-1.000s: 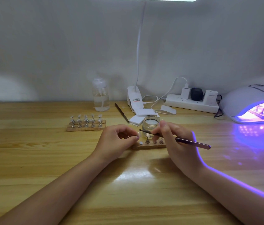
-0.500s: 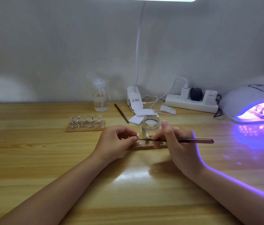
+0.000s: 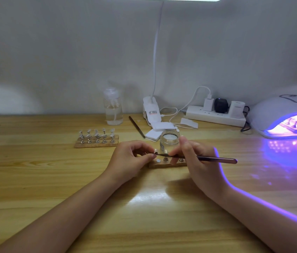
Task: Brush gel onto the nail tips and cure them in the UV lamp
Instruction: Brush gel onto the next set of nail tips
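Now, left hand [image 3: 132,158] curled in at the centre of the wooden table [image 3: 34,179], thumb and forefinger pinching a small nail tip [image 3: 155,153] on its stand, lifted just above the near cork holder [image 3: 164,164]. Right hand [image 3: 197,161] pinching a slim dark brush [image 3: 215,158] between thumb and fingers, index finger raised, handle running out to the right, bristle end lying right against that nail tip. Whether the bristles actually touch the tip: too small to tell. Under the hands, near cork holder flat on the table with a white round pad and a few metal stands showing. Just behind, an open glass gel jar [image 3: 169,140], close to the right fingertips. Off to the left, well apart, a second cork holder [image 3: 96,142] carrying a row of five nail tips on stands. Far right at the table edge, UV lamp [image 3: 280,115] glowing violet, more stands visible inside its mouth, purple light spilling over the table and along the right forearm. At the back wall, a clear pump bottle [image 3: 113,106], a spare brush [image 3: 136,126] lying loose, a white clip lamp [image 3: 152,111] and a power strip [image 3: 215,116] with plugs.
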The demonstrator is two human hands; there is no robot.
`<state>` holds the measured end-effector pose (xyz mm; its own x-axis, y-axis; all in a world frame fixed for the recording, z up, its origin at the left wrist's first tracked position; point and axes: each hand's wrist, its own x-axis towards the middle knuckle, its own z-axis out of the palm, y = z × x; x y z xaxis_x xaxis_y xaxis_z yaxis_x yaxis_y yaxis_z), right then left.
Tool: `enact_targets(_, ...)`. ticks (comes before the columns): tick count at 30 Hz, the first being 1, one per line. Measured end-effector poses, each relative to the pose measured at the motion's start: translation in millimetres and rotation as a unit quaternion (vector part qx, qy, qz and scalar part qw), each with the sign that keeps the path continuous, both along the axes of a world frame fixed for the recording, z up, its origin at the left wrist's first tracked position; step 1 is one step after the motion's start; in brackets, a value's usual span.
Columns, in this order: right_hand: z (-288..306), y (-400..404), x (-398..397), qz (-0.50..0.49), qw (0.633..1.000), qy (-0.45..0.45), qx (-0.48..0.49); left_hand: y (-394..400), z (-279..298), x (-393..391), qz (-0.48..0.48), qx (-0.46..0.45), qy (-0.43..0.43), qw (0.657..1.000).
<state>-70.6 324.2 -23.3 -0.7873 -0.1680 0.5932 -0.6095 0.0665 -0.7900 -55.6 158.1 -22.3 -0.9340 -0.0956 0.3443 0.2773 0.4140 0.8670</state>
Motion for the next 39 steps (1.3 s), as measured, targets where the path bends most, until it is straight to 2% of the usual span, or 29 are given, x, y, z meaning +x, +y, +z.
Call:
enact_targets(4,-0.2,-0.9,1.1,0.031,0.999,-0.005,-0.031,-0.7,-1.0,-0.3,-0.008,0.004,0.006,1.000)
enact_targets(8,0.6,-0.1,0.4,0.015,0.998,-0.010,-0.055,-1.7,-0.9,-0.1,-0.015,0.003,0.012,1.000)
enact_targets(12,1.4,-0.6,-1.9,-0.016,1.000,-0.004,-0.025,-1.7,0.1,1.0,-0.024,0.008,0.014,1.000)
enact_targets(19,0.1,-0.2,-0.8,0.004,1.000,0.018,0.007,-1.8,-0.8,0.2,-0.018,0.015,0.012,1.000)
enact_targets(27,-1.0,-0.4,-0.1,0.040,0.999,-0.001,-0.007,-1.1,-0.9,0.1,-0.011,0.047,0.005,0.999)
enact_targets(32,0.3,-0.5,-0.9,0.015,0.999,-0.015,-0.045,-1.5,-0.8,0.6,-0.006,0.058,-0.003,0.998)
enact_targets(39,1.4,-2.1,-3.0,0.009,1.000,-0.019,-0.023,-1.3,0.0,1.3,-0.003,0.053,-0.008,0.999)
